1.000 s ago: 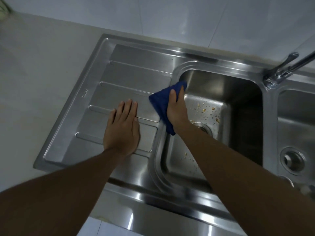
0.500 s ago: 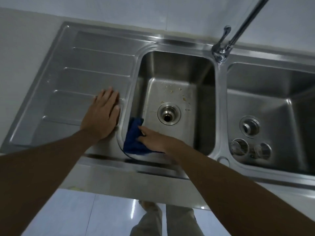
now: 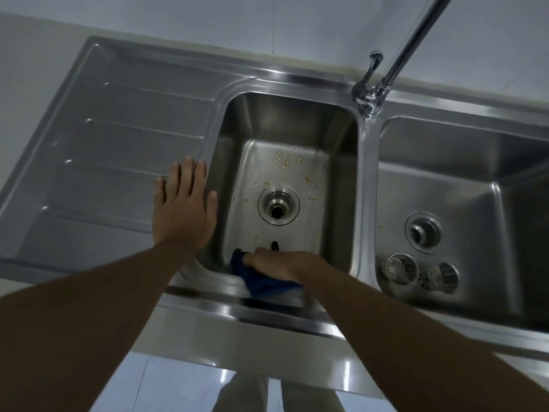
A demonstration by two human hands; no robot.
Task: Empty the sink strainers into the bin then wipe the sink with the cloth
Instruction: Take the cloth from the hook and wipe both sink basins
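Note:
A steel double sink fills the view. In the left basin point(image 3: 335, 135), my right hand point(image 3: 282, 264) presses a dark blue cloth point(image 3: 261, 281) against the near wall, fingers curled over it. Yellowish food crumbs point(image 3: 286, 162) dot the basin floor around the open drain point(image 3: 278, 206). My left hand point(image 3: 182, 209) lies flat, fingers straight, on the ribbed drainboard point(image 3: 118, 138) at the basin's left rim. Two metal strainers point(image 3: 399, 269) point(image 3: 442, 276) lie in the right basin point(image 3: 490, 162), near its front wall.
A tall tap point(image 3: 374, 93) with a lever stands on the back rim between the basins. The right basin's drain point(image 3: 423, 231) has a plug fitting in it. A white counter point(image 3: 26, 69) lies to the left, tiled wall behind, shiny floor tiles below.
My right hand has slid the cloth from the basin's near left corner rightward along the near wall. My left hand has stayed on the drainboard. The view has shifted slightly.

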